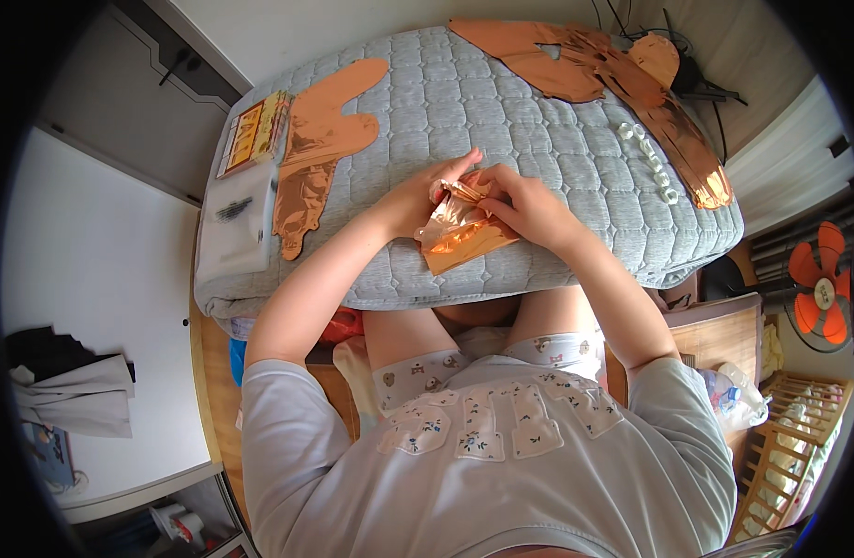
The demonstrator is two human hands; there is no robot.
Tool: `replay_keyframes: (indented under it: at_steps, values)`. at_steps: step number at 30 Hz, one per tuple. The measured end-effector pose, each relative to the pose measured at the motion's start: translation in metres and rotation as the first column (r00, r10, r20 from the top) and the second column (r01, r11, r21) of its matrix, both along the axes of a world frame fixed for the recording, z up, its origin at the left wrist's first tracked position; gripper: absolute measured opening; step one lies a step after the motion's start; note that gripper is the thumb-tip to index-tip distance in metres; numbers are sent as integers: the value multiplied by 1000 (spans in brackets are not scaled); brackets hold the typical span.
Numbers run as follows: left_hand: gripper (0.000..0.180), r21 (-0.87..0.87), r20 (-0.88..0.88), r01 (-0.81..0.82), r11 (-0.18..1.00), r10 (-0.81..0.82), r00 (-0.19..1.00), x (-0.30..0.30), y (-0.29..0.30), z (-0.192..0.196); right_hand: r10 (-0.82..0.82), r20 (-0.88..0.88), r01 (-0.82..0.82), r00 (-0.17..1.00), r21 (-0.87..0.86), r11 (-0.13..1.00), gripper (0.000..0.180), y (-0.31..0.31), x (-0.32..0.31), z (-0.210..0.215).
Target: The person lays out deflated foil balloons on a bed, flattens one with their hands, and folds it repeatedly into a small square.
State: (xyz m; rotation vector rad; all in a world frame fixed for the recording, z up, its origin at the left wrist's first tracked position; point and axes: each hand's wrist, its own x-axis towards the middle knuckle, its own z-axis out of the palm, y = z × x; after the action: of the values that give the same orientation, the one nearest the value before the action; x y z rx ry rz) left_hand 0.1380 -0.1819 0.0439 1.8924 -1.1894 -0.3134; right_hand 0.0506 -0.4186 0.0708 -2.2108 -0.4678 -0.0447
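A crumpled, folded copper foil balloon (459,232) lies at the near edge of a grey quilted pad (501,121). My left hand (433,191) pinches its upper left end. My right hand (520,200) grips its upper right part, fingers curled over the foil. Both hands meet over the balloon's top.
Flat copper foil balloons lie on the pad: one at the left (320,139), several at the far right (613,70). A white plastic bag (236,219) and a colourful card pack (252,132) sit at the left edge. White clips (652,163) lie at right. An orange fan (822,288) stands right.
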Motion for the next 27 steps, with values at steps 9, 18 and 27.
replay_keyframes:
  at_steps: [9,18,27]
  values:
    - [55,-163,-490,83,983,-154,858,18,25,18,11,75,1,997,-161,987,31,9,5,-3]
    - [60,336,248,-38,941,-50,967,-33,23,31,13,156,28,988,-256,966,27,10,8,-9]
    - [61,355,490,-124,926,-71,869,-40,27,4,7,155,1,988,-51,999,32,3,2,-1]
